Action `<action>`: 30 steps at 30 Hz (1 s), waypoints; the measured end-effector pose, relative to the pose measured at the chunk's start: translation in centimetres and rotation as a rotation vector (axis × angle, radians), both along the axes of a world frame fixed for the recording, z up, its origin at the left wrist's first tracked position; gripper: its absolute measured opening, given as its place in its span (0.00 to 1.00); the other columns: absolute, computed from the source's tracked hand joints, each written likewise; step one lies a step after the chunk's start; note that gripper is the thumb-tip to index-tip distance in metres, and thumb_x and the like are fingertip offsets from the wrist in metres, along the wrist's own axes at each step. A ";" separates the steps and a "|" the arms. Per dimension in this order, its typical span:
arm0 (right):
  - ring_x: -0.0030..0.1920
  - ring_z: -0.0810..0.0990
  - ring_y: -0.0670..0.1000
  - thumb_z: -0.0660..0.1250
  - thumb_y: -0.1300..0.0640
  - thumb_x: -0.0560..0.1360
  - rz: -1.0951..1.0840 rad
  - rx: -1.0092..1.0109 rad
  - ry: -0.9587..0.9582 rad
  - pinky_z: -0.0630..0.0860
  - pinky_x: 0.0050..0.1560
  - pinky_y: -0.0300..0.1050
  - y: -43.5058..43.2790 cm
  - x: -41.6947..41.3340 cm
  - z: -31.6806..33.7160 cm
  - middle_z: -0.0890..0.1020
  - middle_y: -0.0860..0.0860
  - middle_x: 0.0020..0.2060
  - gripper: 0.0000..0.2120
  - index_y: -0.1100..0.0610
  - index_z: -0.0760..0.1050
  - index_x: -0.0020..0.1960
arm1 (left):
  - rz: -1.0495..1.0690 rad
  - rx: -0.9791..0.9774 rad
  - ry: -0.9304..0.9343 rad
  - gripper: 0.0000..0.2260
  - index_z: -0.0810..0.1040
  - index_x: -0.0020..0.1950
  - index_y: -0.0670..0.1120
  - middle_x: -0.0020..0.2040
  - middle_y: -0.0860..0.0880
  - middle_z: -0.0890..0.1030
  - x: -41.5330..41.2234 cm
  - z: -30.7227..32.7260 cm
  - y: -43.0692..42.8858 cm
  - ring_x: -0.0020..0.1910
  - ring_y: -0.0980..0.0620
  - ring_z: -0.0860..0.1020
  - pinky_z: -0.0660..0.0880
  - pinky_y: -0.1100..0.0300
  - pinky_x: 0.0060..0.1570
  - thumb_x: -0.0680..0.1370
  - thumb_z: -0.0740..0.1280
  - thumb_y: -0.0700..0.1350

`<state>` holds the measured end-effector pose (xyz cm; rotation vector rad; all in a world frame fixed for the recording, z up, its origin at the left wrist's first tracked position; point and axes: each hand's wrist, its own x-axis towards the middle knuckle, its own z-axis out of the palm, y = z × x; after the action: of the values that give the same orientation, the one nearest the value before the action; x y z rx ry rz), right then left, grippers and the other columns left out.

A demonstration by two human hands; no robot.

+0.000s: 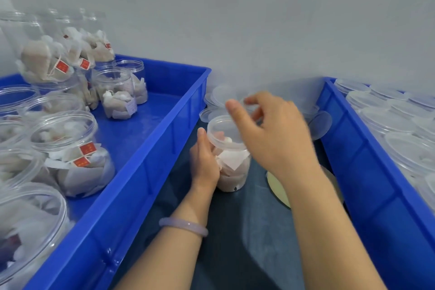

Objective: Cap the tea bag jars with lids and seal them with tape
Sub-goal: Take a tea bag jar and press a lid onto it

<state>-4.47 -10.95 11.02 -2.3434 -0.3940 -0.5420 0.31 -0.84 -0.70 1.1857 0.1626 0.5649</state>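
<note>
Clear jar (231,167) gripped by the left hand (204,162); right hand (275,136), arched above, seemingly pinches its lid (220,128).

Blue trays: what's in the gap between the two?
In the head view, a dark cloth holds a jar of tea bags gripped by the left hand, loose clear lids behind it, and a pale round disc.

1. Right hand (275,134): motion-blurred; covers far rim of jar (231,164); whether its fingers grip anything cannot be told.
2. Pale round disc (277,186): mostly hidden under right forearm; kind unclear.
3. Left bin (150,153), right bin (367,172): cut by frame edges.
4. Red tags (87,148): print illegible.
5. Loose lids (219,96): partly behind the hand.
</note>
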 end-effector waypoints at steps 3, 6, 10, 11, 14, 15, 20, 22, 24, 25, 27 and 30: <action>0.71 0.61 0.53 0.60 0.35 0.73 0.153 -0.186 0.251 0.63 0.67 0.48 0.9 0.7 -1.8 0.67 0.53 0.69 0.32 0.53 0.65 0.70 | -0.037 0.064 -0.041 0.27 0.84 0.35 0.59 0.35 0.53 0.84 0.0 -0.2 -0.3 0.36 0.60 0.81 0.76 0.60 0.40 0.84 0.50 0.51; 0.57 0.71 0.47 0.65 0.32 0.67 0.165 -0.131 0.227 0.68 0.48 0.39 -0.9 1.7 -1.4 0.74 0.48 0.62 0.34 0.49 0.68 0.67 | 0.015 0.050 -0.038 0.23 0.80 0.35 0.51 0.35 0.48 0.81 -0.1 -0.5 -0.3 0.37 0.52 0.78 0.74 0.54 0.43 0.75 0.54 0.63; 0.62 0.68 0.39 0.77 0.33 0.54 0.286 -0.053 0.389 0.67 0.52 0.35 -2.3 2.0 -1.7 0.68 0.39 0.60 0.41 0.41 0.70 0.64 | -0.194 0.014 0.012 0.24 0.85 0.35 0.52 0.38 0.51 0.85 -0.5 0.1 0.0 0.41 0.55 0.83 0.78 0.59 0.45 0.80 0.54 0.58; 0.63 0.67 0.38 0.79 0.38 0.56 0.318 -0.015 0.380 0.67 0.56 0.35 -2.1 2.1 -2.5 0.68 0.38 0.60 0.39 0.41 0.71 0.65 | -0.225 0.014 0.021 0.25 0.86 0.37 0.56 0.38 0.52 0.85 -0.6 0.2 0.1 0.42 0.55 0.83 0.78 0.56 0.48 0.82 0.52 0.55; 0.59 0.69 0.37 0.77 0.42 0.61 0.235 0.131 0.225 0.67 0.55 0.31 -0.8 2.5 -4.4 0.72 0.38 0.60 0.34 0.45 0.71 0.65 | -0.069 0.080 0.056 0.24 0.81 0.34 0.53 0.34 0.61 0.82 -1.1 0.1 -0.7 0.36 0.64 0.80 0.77 0.58 0.45 0.83 0.51 0.51; 0.60 0.70 0.38 0.76 0.40 0.61 0.182 0.137 0.187 0.66 0.53 0.33 -0.3 2.6 -4.7 0.72 0.39 0.60 0.36 0.46 0.70 0.66 | 0.006 0.108 0.061 0.22 0.77 0.33 0.51 0.31 0.63 0.81 -1.4 0.1 -0.8 0.31 0.66 0.78 0.75 0.64 0.39 0.83 0.51 0.47; 0.71 0.60 0.47 0.73 0.34 0.60 0.132 0.064 0.224 0.63 0.65 0.43 -0.1 2.6 -5.7 0.64 0.46 0.71 0.50 0.49 0.57 0.75 | 0.189 0.183 0.117 0.17 0.77 0.37 0.46 0.35 0.51 0.81 -1.2 0.5 -0.4 0.40 0.50 0.79 0.75 0.59 0.41 0.81 0.54 0.45; 0.73 0.59 0.50 0.68 0.31 0.63 0.087 0.147 0.329 0.60 0.66 0.43 -1.5 2.5 -5.7 0.63 0.49 0.73 0.48 0.49 0.55 0.76 | 0.233 0.243 0.103 0.16 0.76 0.41 0.48 0.39 0.55 0.79 -0.9 0.4 -0.1 0.42 0.57 0.78 0.73 0.66 0.42 0.83 0.52 0.46; 0.71 0.63 0.53 0.62 0.35 0.72 -0.112 0.202 0.374 0.62 0.65 0.47 -3.9 2.5 -6.0 0.66 0.53 0.72 0.39 0.54 0.58 0.75 | 0.162 0.252 0.099 0.18 0.76 0.45 0.55 0.43 0.63 0.77 -1.0 0.4 -0.4 0.41 0.70 0.76 0.69 0.74 0.40 0.84 0.48 0.51; 0.69 0.67 0.55 0.61 0.39 0.75 -0.229 0.104 0.399 0.65 0.64 0.49 -5.3 2.4 -6.3 0.69 0.54 0.69 0.32 0.56 0.63 0.73 | 0.116 0.269 0.128 0.19 0.77 0.49 0.54 0.44 0.64 0.76 -1.1 0.2 -0.5 0.40 0.70 0.74 0.67 0.74 0.41 0.84 0.46 0.53; 0.56 0.74 0.56 0.63 0.47 0.75 -0.274 -0.135 0.516 0.71 0.54 0.50 -7.8 1.8 -7.1 0.77 0.54 0.53 0.15 0.55 0.75 0.56 | 0.051 0.317 0.209 0.22 0.76 0.60 0.50 0.50 0.56 0.79 -1.1 -0.1 -0.8 0.48 0.61 0.74 0.65 0.67 0.48 0.83 0.45 0.56; 0.53 0.73 0.54 0.66 0.49 0.70 -0.092 -0.354 0.765 0.71 0.57 0.49 -8.6 0.1 -8.4 0.72 0.52 0.46 0.14 0.55 0.72 0.52 | -0.012 0.380 0.282 0.24 0.71 0.69 0.49 0.63 0.48 0.77 -1.1 -0.6 -0.6 0.63 0.48 0.73 0.63 0.62 0.54 0.83 0.44 0.56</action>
<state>-4.34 -19.54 2.60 -2.6914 -0.0165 0.4324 -0.78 -1.44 -1.31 1.6349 0.2964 0.4257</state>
